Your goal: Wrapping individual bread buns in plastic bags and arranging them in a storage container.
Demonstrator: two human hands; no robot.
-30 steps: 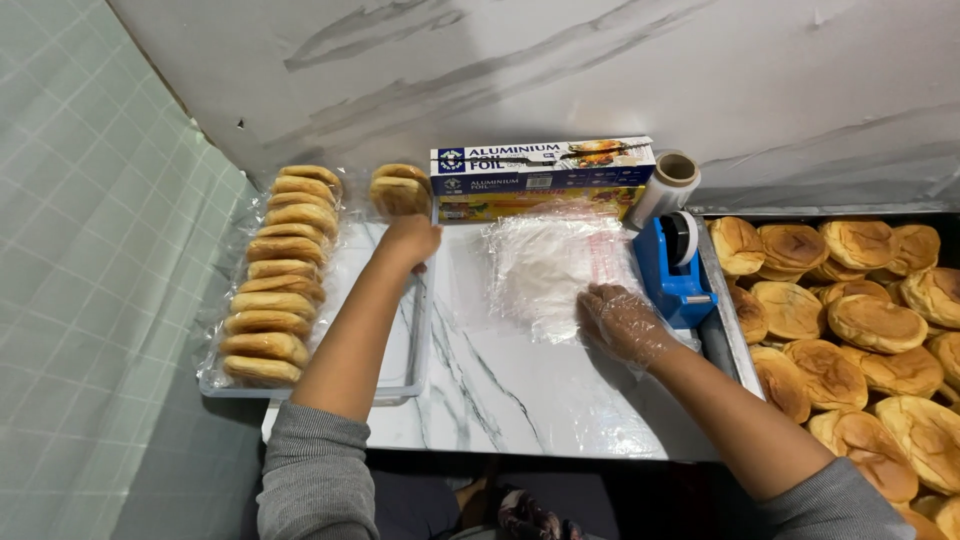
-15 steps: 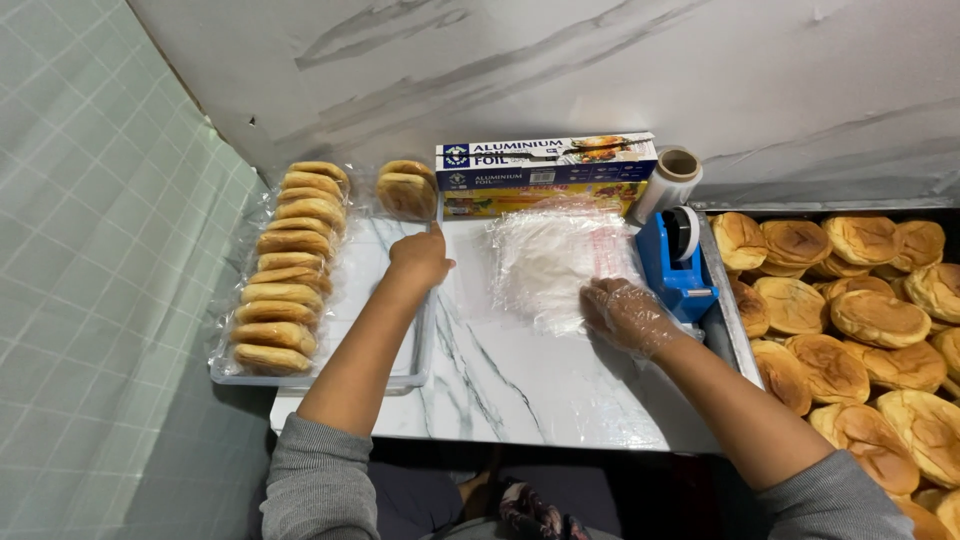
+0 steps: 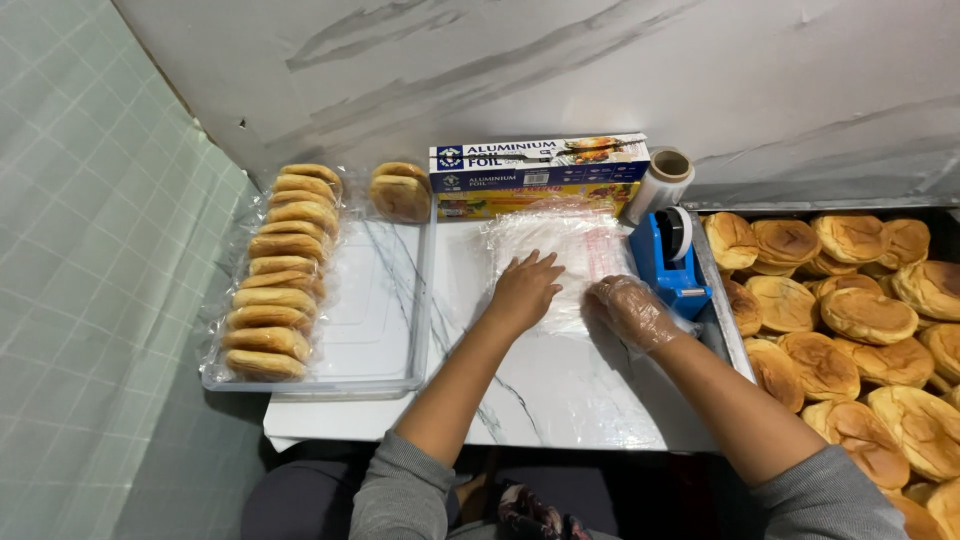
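We see a clear tray (image 3: 400,385) at the left with a row of wrapped buns (image 3: 280,270) along its edge. A foil box (image 3: 540,165) lies by the marble wall (image 3: 560,70), a blue tape dispenser (image 3: 668,262) beside it, loose buns (image 3: 860,320) to the right.

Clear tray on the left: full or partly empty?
Partly empty. The tray holds one row of wrapped buns along its left side and two more at the far end; the middle is bare.

Clear plastic bags (image 3: 560,250) lie flat in a crinkled stack, centre of the white counter, far side.
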